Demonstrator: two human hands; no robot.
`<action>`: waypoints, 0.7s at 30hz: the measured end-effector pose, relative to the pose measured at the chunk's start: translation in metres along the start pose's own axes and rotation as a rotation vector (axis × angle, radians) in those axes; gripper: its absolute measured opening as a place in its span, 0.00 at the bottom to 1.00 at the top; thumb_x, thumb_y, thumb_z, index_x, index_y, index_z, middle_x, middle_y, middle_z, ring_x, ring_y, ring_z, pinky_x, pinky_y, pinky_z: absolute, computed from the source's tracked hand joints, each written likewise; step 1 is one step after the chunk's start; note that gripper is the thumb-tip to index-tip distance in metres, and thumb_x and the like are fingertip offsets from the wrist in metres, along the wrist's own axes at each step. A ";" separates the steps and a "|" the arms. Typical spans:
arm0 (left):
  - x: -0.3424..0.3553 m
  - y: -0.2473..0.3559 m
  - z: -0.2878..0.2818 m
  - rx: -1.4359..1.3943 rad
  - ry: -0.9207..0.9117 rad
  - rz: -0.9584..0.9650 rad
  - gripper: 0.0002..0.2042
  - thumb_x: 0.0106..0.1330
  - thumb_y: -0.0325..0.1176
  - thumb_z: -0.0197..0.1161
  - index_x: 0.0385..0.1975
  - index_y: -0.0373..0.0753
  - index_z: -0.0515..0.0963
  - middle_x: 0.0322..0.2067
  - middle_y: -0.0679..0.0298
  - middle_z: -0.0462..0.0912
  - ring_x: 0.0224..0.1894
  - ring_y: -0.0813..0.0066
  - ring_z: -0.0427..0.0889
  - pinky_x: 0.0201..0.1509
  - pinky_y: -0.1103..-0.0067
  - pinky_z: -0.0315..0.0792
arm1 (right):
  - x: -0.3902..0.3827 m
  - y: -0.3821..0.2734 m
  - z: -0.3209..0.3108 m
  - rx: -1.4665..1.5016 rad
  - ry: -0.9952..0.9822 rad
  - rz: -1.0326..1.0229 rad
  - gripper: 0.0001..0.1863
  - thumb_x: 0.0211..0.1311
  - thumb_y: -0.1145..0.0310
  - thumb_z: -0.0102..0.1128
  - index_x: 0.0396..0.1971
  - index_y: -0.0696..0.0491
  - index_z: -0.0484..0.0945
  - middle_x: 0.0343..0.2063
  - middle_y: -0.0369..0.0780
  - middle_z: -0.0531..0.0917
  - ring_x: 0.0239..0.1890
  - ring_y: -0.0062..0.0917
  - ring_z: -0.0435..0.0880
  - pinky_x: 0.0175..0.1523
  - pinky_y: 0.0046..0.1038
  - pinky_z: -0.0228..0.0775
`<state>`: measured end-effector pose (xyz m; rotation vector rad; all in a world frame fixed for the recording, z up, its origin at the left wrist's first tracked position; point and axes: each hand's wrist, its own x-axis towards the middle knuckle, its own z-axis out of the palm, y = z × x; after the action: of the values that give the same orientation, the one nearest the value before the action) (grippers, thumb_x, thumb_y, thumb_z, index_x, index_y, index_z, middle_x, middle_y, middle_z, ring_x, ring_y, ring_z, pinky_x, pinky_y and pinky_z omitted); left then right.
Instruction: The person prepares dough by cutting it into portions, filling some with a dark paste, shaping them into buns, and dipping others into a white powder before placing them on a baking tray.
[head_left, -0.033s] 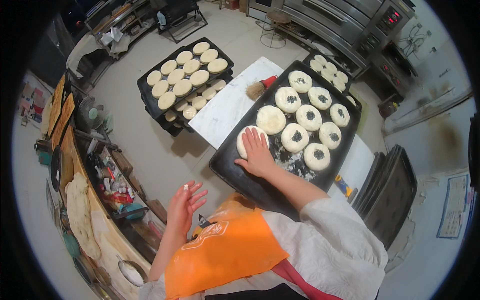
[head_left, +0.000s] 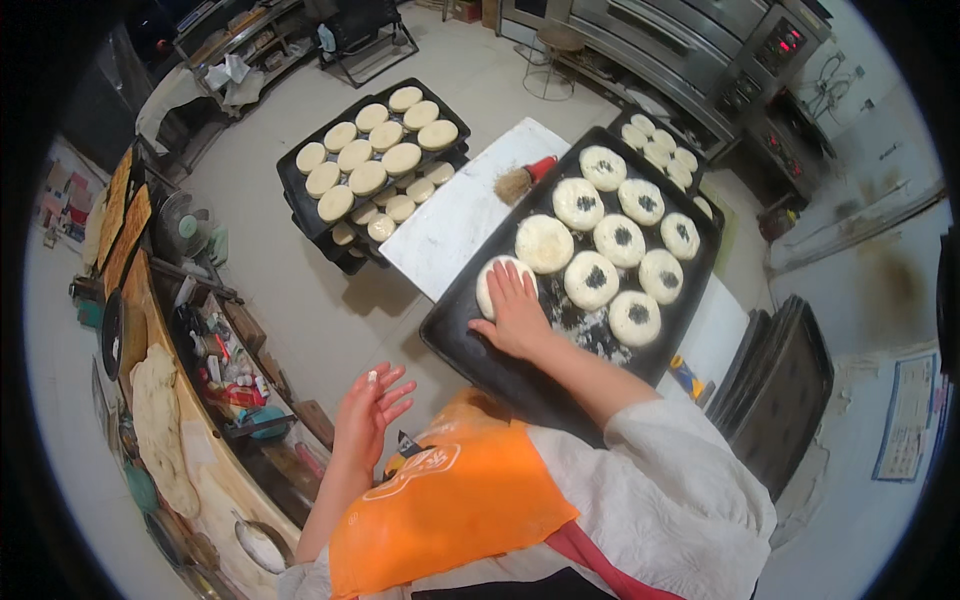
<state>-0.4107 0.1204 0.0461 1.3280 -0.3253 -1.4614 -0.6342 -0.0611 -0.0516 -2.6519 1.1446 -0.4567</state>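
My right hand (head_left: pixel 517 312) lies flat, fingers stretched, on a pale dough round (head_left: pixel 486 294) at the near left of a large black baking tray (head_left: pixel 460 345). The hand covers part of that round. Just beyond it sits another plain dough round (head_left: pixel 544 243). Several more rounds on the tray carry a dark patch of what look like black seeds, such as this seeded round (head_left: pixel 619 238). White flour is scattered on the tray beside my right forearm. My left hand (head_left: pixel 370 408) hangs in the air left of the tray, palm partly up, fingers apart, with a small white patch on one fingertip.
A red-handled brush (head_left: pixel 515 185) lies on the white tabletop (head_left: pixel 435 235) left of the tray. Stacked trays of pale dough discs (head_left: pixel 355 155) stand farther left. Dark empty trays (head_left: pixel 775 390) lean at right. A steel oven (head_left: pixel 650 50) stands behind; a wooden counter (head_left: pixel 205 450) runs along the left.
The view has shifted very slightly; my hands and the dough rounds otherwise look the same.
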 end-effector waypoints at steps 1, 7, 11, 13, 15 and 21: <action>0.004 0.004 -0.001 -0.016 0.006 0.011 0.24 0.73 0.45 0.50 0.59 0.32 0.64 0.57 0.50 0.72 0.54 0.58 0.78 0.54 0.68 0.75 | 0.004 -0.004 -0.010 -0.008 -0.026 -0.018 0.45 0.59 0.45 0.57 0.64 0.66 0.55 0.68 0.54 0.54 0.72 0.46 0.47 0.73 0.47 0.36; 0.003 -0.012 -0.012 -0.067 0.039 -0.016 0.22 0.74 0.43 0.47 0.58 0.31 0.65 0.55 0.50 0.74 0.52 0.58 0.79 0.54 0.68 0.75 | 0.000 -0.006 0.004 -0.041 -0.173 -0.116 0.46 0.59 0.44 0.56 0.65 0.65 0.55 0.69 0.52 0.53 0.73 0.45 0.46 0.73 0.48 0.35; -0.006 -0.010 -0.018 -0.095 0.034 -0.002 0.22 0.74 0.42 0.46 0.59 0.30 0.64 0.55 0.50 0.74 0.52 0.59 0.79 0.53 0.69 0.75 | 0.010 0.015 0.008 0.019 -0.017 -0.007 0.47 0.57 0.44 0.59 0.66 0.63 0.56 0.69 0.52 0.54 0.72 0.44 0.48 0.73 0.49 0.36; -0.014 -0.012 -0.025 -0.122 0.061 0.032 0.22 0.75 0.42 0.46 0.59 0.30 0.64 0.55 0.50 0.74 0.52 0.60 0.79 0.53 0.69 0.75 | 0.002 0.024 0.009 -0.016 -0.085 -0.027 0.46 0.57 0.47 0.60 0.66 0.63 0.55 0.68 0.54 0.56 0.71 0.46 0.51 0.73 0.47 0.38; -0.027 -0.012 -0.032 -0.138 0.098 0.075 0.22 0.75 0.42 0.46 0.59 0.30 0.64 0.55 0.50 0.74 0.52 0.61 0.79 0.54 0.69 0.74 | 0.008 0.027 0.003 0.108 -0.017 -0.062 0.45 0.55 0.51 0.64 0.65 0.63 0.57 0.66 0.54 0.58 0.70 0.48 0.53 0.72 0.48 0.40; -0.070 -0.011 -0.087 -0.036 0.312 0.366 0.24 0.72 0.39 0.53 0.63 0.34 0.61 0.57 0.54 0.73 0.55 0.65 0.77 0.59 0.73 0.69 | 0.013 -0.021 -0.007 0.088 0.131 -0.183 0.34 0.48 0.69 0.71 0.57 0.62 0.68 0.56 0.51 0.73 0.60 0.46 0.69 0.63 0.44 0.57</action>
<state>-0.3580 0.2195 0.0462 1.3609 -0.3157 -0.9367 -0.6146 -0.0569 -0.0360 -2.6947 0.8953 -0.7059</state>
